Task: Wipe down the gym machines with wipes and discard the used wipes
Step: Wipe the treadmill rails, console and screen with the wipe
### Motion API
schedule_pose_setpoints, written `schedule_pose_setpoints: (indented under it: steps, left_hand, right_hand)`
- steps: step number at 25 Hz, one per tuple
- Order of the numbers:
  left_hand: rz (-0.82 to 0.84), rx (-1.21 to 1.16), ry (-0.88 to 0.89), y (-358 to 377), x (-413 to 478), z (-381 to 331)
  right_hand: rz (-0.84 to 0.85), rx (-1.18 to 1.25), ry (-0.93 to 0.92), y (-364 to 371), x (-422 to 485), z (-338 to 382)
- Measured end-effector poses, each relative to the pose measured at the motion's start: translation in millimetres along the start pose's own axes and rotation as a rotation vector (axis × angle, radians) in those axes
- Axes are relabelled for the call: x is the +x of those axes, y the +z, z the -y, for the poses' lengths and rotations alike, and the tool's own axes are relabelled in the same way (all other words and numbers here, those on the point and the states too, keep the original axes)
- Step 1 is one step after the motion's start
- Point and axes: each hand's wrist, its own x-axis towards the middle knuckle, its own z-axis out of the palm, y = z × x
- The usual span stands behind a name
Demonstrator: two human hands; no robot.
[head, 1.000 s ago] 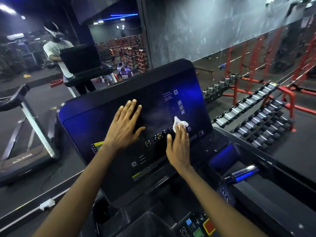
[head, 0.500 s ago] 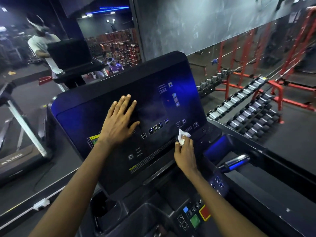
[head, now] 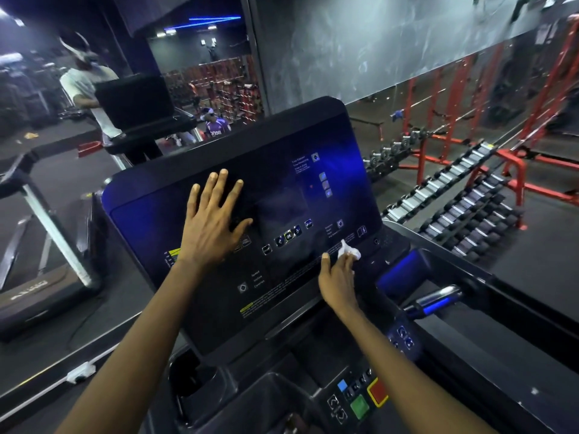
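Since a second ago the right hand [head: 340,278] has dragged the white wipe [head: 348,252] down from the icon row to the lower right edge of the treadmill console [head: 282,189], fingers clenched round it and pressing it to the panel. Left hand [head: 213,227] lies flat on the screen, released, fingers spread. Dumbbell racks [head: 454,208] stand to the right
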Motion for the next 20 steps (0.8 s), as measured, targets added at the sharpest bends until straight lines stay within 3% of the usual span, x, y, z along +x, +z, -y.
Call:
schedule_pose_setpoints:
  steps: [3, 6, 10, 14, 18, 20]
  left_hand:
    - [-0.027, 0.001, -0.093, -7.7, 3.0, 10.8]
    - [-0.025, -0.005, -0.112, -11.1, 4.7, 15.0]
    - [0.001, -0.009, -0.101, -12.2, 3.6, 17.2]
    - [0.006, -0.005, -0.092, -15.2, 3.9, 20.1]
    - [-0.007, -0.023, -0.118, -14.6, 2.2, 21.3]
    - [-0.002, -0.017, -0.123, -14.1, 3.1, 20.6]
  right_hand:
    - [0.001, -0.028, -0.181, 17.2, -15.1, 8.4]
    - [-0.028, -0.024, -0.246, 21.5, -13.1, 22.1]
    - [-0.092, -0.169, -0.619, 14.3, 12.2, 69.4]
    - [-0.141, -0.157, -0.564, 1.5, 40.1, 132.6]
    - [-0.145, -0.237, -0.786, -5.9, 55.5, 174.8]
    - [-0.181, -0.205, -0.736, -12.8, 68.4, 192.0]
